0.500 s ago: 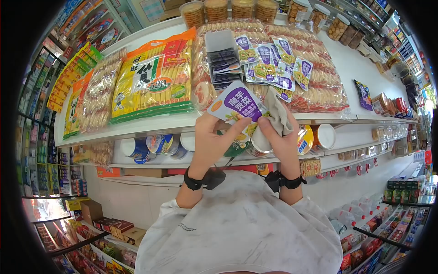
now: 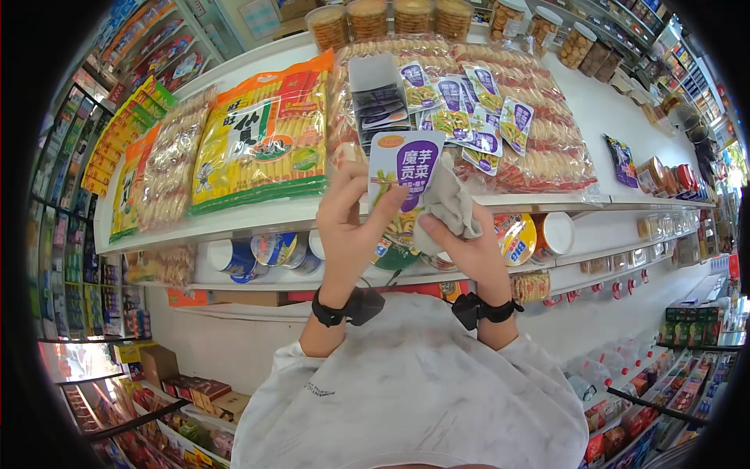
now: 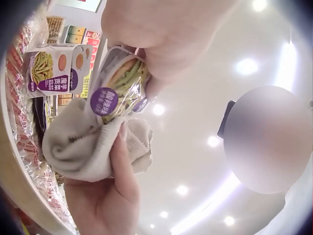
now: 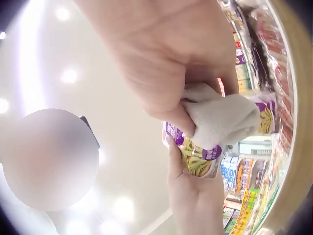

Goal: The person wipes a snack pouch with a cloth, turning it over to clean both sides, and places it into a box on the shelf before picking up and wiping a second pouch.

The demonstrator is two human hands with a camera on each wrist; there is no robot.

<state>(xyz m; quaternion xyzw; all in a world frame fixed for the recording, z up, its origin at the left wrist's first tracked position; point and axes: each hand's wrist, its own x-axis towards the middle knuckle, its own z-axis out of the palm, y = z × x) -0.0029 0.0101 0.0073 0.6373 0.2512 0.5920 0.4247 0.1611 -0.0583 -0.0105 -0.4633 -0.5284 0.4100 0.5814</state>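
My left hand (image 2: 345,230) pinches a white and purple snack packet (image 2: 402,156) by its left side, thumb across the front. The packet stands nearly upright, its printed face towards me in the head view. A crumpled grey cloth (image 2: 451,205) is gripped in my right hand (image 2: 476,254), pressed at the packet's lower right edge. In the left wrist view the cloth (image 3: 80,142) overlaps the packet's end. The right wrist view shows the right thumb on the cloth (image 4: 225,120), with the packet (image 4: 198,164) beneath it.
Past my hands, several matching packets (image 2: 516,125) and an open display box (image 2: 375,74) lie on large bags of round snacks (image 2: 547,160). A yellow and orange bag (image 2: 266,133) lies to the left. The white shelf edge (image 2: 258,225) runs just behind my hands; tubs (image 2: 556,233) stand below.
The packet has turned from leaning left to nearly upright. Both hands have shifted slightly left, and the cloth has moved along with the right hand.
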